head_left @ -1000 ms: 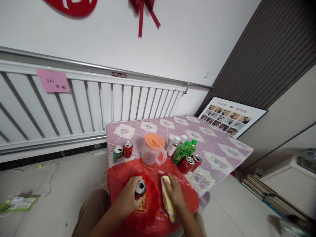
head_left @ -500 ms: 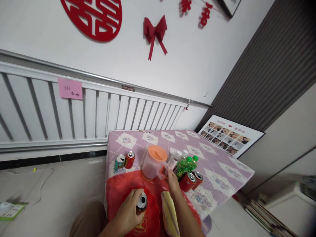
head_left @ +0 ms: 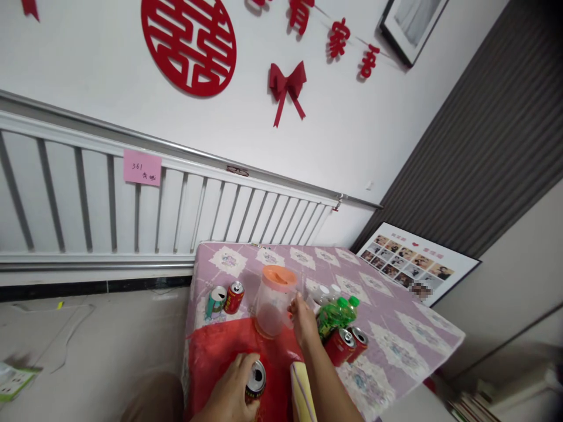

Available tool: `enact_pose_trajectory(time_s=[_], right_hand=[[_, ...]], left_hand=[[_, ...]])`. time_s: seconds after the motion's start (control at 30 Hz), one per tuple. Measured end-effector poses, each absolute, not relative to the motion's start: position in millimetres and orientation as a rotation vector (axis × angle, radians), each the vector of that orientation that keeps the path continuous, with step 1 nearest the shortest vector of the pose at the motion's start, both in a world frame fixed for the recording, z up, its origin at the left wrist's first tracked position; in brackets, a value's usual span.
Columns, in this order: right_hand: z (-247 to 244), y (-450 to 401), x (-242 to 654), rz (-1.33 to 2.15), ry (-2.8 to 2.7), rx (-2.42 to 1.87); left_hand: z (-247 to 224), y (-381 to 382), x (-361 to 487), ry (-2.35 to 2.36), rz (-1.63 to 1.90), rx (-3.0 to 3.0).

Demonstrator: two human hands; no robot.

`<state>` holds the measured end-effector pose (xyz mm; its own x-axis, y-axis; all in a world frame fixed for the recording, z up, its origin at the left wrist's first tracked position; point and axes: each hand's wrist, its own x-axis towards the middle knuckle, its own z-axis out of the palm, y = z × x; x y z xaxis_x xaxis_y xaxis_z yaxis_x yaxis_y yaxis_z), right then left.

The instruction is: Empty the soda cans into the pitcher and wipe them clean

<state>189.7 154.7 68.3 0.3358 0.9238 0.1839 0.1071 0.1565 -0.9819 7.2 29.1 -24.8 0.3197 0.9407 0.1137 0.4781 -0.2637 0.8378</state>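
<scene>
The left hand is wrapped around an opened dark can over the red sheet; its contents can't be made out. The right hand is curled on the handle of the translucent pitcher, whose orange lid is on; any liquid inside is unclear. The yellow cloth, beside the right forearm, is cut off below. Left of the pitcher stand a teal can and a red can; right are two red cans, green bottles and partly hidden white-capped bottles. Patterned tablecloth stretches rightward to the table's edge and back toward the radiator.
</scene>
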Motion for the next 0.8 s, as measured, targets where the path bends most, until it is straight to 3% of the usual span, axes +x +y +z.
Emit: enact_pose_trajectory(time_s=[0.43, 0.8], right_hand=[[151.7, 82.5, 246.7, 0.854, -1.096, -1.376], [162.1, 36.6, 277.0, 0.735, -1.390, -1.660]], left_hand=[[-27.2, 26.6, 4.2, 1.236, 0.877, 1.855], [-19.8, 25.4, -2.7, 1.232, 0.872, 1.859]])
